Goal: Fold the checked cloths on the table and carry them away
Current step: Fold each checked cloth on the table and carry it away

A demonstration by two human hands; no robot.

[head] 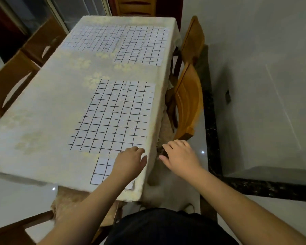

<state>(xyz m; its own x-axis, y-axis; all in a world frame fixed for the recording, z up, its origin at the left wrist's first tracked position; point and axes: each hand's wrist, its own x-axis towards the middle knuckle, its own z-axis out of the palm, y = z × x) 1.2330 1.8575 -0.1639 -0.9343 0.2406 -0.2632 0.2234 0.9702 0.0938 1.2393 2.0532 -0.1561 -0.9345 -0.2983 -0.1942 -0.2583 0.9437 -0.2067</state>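
Left hand [130, 160]: fingers loosely curled, seemingly empty, over near cloth's [113, 117] right corner. Right hand [179, 156]: relaxed, empty, off table [34, 121] edge. Cloths thin, limp, light; pinch corners. Folded cloth [102, 171] beneath wrist.

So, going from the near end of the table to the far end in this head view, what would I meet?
small checked cloth under the left hand → large checked cloth → far right checked cloth beside far left checked cloth → chair back beyond the table.
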